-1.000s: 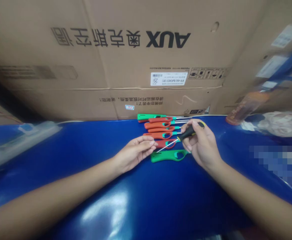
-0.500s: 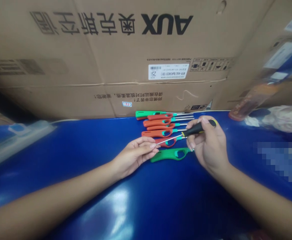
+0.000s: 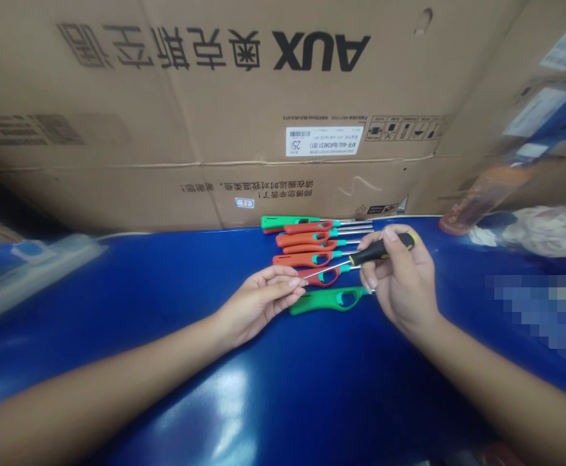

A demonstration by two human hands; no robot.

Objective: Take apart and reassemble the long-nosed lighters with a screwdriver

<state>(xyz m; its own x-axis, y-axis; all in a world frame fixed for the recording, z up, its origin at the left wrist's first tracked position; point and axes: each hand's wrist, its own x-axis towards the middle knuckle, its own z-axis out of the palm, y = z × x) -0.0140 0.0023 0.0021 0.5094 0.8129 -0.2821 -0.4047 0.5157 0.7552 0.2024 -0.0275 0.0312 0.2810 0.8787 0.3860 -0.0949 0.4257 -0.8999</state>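
A screwdriver (image 3: 374, 251) with a black and yellow handle is held across the middle of the view. My right hand (image 3: 403, 278) is closed around its handle. The fingers of my left hand (image 3: 263, 298) pinch the tip end of its metal shaft; whether a small screw sits there is too small to tell. Behind and beneath the hands, several long-necked gas lighters lie in a stacked row. The nearest is a green lighter (image 3: 321, 300), close to both hands. Beyond it come red-orange lighters (image 3: 295, 260), with another green lighter (image 3: 287, 222) at the far end.
A large cardboard box (image 3: 176, 129) with upside-down print stands behind the blue table (image 3: 176, 414). To the right are a bottle with orange contents (image 3: 481, 200) and a clear plastic bag (image 3: 549, 230). A translucent plastic container (image 3: 44, 268) lies at the left.
The view has shifted very slightly. Both hands keep the same hold on the screwdriver, and the lighters stay in place.
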